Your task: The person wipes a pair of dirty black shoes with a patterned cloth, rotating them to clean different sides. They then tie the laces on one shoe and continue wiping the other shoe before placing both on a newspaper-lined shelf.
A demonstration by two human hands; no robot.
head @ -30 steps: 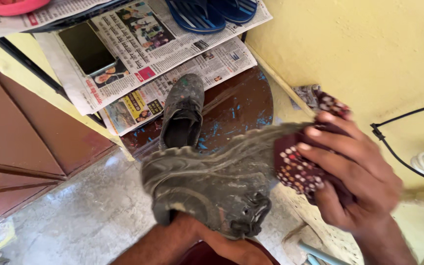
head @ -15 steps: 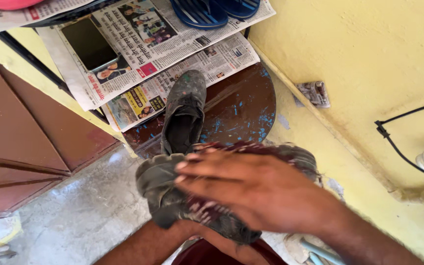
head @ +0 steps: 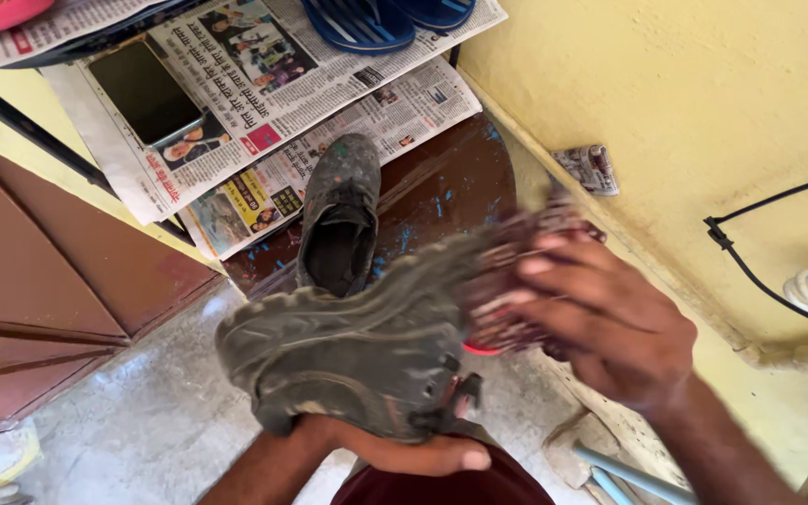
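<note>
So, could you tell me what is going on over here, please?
A person's left hand holds a dirty grey shoe from below. The right hand presses a dark red patterned cloth against its right end. The second shoe sits on a brown shelf beside newspapers.

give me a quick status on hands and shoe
Left hand grips grey shoe from below. Right hand presses patterned cloth on its toe end. Second shoe on brown shelf behind, apart.
</note>
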